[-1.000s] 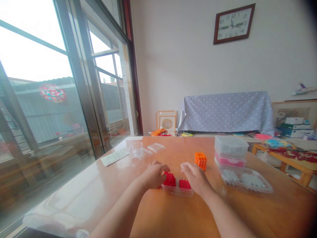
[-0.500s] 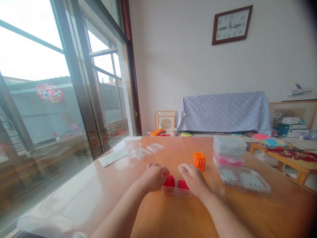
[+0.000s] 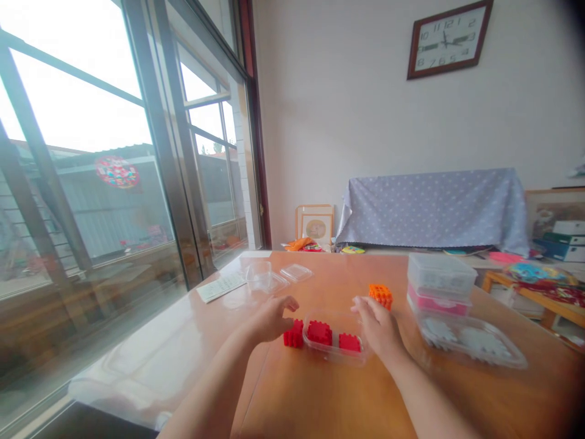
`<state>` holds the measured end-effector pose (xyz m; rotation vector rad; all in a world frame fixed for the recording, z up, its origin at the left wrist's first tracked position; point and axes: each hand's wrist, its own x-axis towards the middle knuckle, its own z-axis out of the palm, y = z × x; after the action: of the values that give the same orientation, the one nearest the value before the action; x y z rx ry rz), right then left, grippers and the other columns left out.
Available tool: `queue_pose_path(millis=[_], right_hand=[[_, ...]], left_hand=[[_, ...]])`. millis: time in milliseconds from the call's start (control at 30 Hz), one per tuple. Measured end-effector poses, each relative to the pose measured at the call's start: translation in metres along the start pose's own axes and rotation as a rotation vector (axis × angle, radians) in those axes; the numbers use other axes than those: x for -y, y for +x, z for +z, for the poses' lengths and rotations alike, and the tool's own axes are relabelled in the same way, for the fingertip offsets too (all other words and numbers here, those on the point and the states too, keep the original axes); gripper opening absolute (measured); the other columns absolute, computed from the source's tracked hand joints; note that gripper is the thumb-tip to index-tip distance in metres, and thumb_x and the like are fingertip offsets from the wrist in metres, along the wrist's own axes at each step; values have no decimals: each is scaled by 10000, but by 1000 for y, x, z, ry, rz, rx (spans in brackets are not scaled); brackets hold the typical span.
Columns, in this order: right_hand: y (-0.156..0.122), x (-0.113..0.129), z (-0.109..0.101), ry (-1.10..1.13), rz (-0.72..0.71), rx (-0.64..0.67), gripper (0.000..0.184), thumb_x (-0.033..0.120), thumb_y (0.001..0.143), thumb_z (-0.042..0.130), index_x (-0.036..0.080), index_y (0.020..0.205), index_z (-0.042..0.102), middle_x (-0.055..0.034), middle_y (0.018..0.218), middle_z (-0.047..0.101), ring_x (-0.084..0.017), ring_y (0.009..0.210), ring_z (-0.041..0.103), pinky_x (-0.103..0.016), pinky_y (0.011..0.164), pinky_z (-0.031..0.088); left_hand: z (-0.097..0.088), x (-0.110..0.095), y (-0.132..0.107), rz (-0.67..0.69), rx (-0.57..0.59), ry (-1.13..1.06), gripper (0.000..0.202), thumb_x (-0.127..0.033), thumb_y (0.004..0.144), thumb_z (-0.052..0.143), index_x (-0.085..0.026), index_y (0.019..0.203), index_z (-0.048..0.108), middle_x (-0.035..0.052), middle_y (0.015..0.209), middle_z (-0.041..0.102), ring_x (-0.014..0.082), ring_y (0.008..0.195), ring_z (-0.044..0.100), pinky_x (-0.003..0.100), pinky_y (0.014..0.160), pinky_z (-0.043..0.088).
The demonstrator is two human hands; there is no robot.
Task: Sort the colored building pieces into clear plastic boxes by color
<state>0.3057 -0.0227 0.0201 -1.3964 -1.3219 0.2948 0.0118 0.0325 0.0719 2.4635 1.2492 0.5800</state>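
A clear plastic tray (image 3: 336, 352) with red toothed pieces (image 3: 320, 332) in it lies on the table in front of me. Just left of its rim a small red toothed block (image 3: 293, 334) stands on the table. My left hand (image 3: 270, 318) is beside that block, thumb and fingers apart with nothing between them. At the tray's right end is my right hand (image 3: 377, 324), its fingers stretched out and holding nothing I can see. Behind the right hand stands an orange toothed cube (image 3: 381, 295), partly covered by the fingers.
Stacked plastic boxes (image 3: 441, 277) stand at the right, a clear tray of pale pieces (image 3: 473, 342) in front of them. Back left on the wooden table (image 3: 301, 402) are an open clear container (image 3: 258, 277), a clear lid (image 3: 296, 272) and a printed sheet (image 3: 222, 286).
My hands have moved apart from over the tray. The red block now shows on the table left of the tray, and more of the pieces inside are visible. The view has turned slightly left.
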Motion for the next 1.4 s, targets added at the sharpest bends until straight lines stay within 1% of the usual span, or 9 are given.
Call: queue_pose_path(millis=[300, 500, 600, 700, 800, 900, 1067, 1267, 1400], right_hand=[[1, -3, 0, 4, 78, 11, 488, 645, 875, 435, 236, 916, 699, -71, 903, 760, -269, 907, 675, -369, 815, 486], [2, -6, -1, 6, 78, -17, 472, 630, 876, 447, 232, 908, 700, -74, 911, 761, -266, 893, 677, -362, 785, 490], [4, -6, 0, 15, 75, -47, 467, 625, 878, 448, 231, 888, 698, -78, 906, 761, -268, 884, 673, -370, 793, 486], [5, -6, 0, 27, 70, -58, 463, 619, 880, 448, 229, 849, 695, -78, 912, 762, -263, 874, 671, -370, 809, 481], [5, -4, -1, 31, 74, -65, 458, 618, 883, 447, 234, 852, 695, -70, 913, 762, -261, 874, 673, -372, 820, 480], [5, -2, -3, 33, 70, -91, 460, 622, 877, 451, 234, 834, 695, -71, 878, 763, -267, 860, 680, -377, 812, 485], [7, -2, -6, 66, 57, -121, 439, 603, 876, 478, 223, 828, 694, -74, 863, 758, -267, 840, 689, -382, 795, 494], [7, 0, -11, 70, 42, -156, 415, 570, 893, 490, 215, 815, 690, -74, 864, 752, -276, 844, 681, -399, 778, 491], [7, 2, -11, 92, 32, -151, 375, 552, 892, 505, 227, 829, 679, -64, 861, 752, -272, 861, 682, -393, 797, 489]], left_hand=[[12, 14, -10, -41, 59, 97, 509, -251, 652, 704, -252, 1154, 615, 40, 1140, 658, 255, 1106, 558, 336, 918, 461], [3, 13, -10, -36, -39, 70, 495, -219, 647, 692, -245, 1135, 613, 41, 1121, 656, 248, 1081, 562, 326, 910, 457], [-7, -5, -7, 17, -104, 61, 437, -220, 669, 680, -237, 1102, 621, 43, 1123, 656, 246, 1075, 568, 326, 913, 458], [-10, -35, 1, 81, -88, 60, 387, -240, 694, 667, -232, 1078, 623, 47, 1096, 662, 236, 1037, 587, 310, 862, 476], [4, -64, 13, 132, -1, 74, 374, -262, 687, 674, -236, 1058, 633, 41, 1041, 669, 227, 963, 606, 298, 796, 484], [28, -85, 29, 166, 95, 65, 370, -262, 647, 697, -237, 1012, 648, 38, 1042, 671, 220, 935, 615, 273, 753, 484], [59, -103, 52, 146, 250, 131, 411, -292, 620, 699, -252, 1027, 663, 39, 1038, 685, 213, 829, 637, 269, 657, 470], [63, -116, 58, 60, 376, 228, 426, -333, 611, 704, -259, 1031, 698, 50, 1021, 709, 239, 807, 659, 293, 634, 482], [68, -114, 59, 4, 381, 242, 440, -350, 607, 732, -268, 1039, 714, 44, 1003, 716, 242, 797, 664, 307, 665, 499]])
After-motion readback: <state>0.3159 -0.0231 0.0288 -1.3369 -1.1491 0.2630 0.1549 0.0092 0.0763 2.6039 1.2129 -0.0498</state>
